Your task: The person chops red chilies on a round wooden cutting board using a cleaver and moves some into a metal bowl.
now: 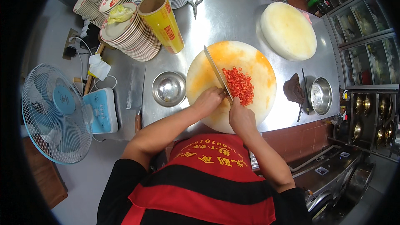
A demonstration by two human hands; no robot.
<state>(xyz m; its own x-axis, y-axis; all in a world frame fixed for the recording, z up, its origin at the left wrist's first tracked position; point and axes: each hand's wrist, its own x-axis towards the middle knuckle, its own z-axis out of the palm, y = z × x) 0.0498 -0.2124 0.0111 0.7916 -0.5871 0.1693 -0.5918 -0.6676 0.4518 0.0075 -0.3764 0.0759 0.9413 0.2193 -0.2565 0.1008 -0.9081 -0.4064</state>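
My right hand (243, 117) grips the handle of a kitchen knife (215, 68). Its long blade stands on edge on a thick round cutting board (259, 112), pointing away from me and to the left. Right of the blade lies a heap of chopped red chillies (240, 84), some touching the steel. My left hand (210, 98) rests on the board left of the blade, fingers curled close to it. Something small and brownish shows at those fingertips; what it is, and whether it is held, cannot be made out. Orange stains mark the board.
A steel bowl (169, 89) stands left of the board, behind it a yellow roll of film (165, 25) and stacked plates (131, 37). Scissors (195, 3) lie at the back. To the right are a second board (289, 31), a brown cloth (293, 88) and another steel bowl (321, 96).
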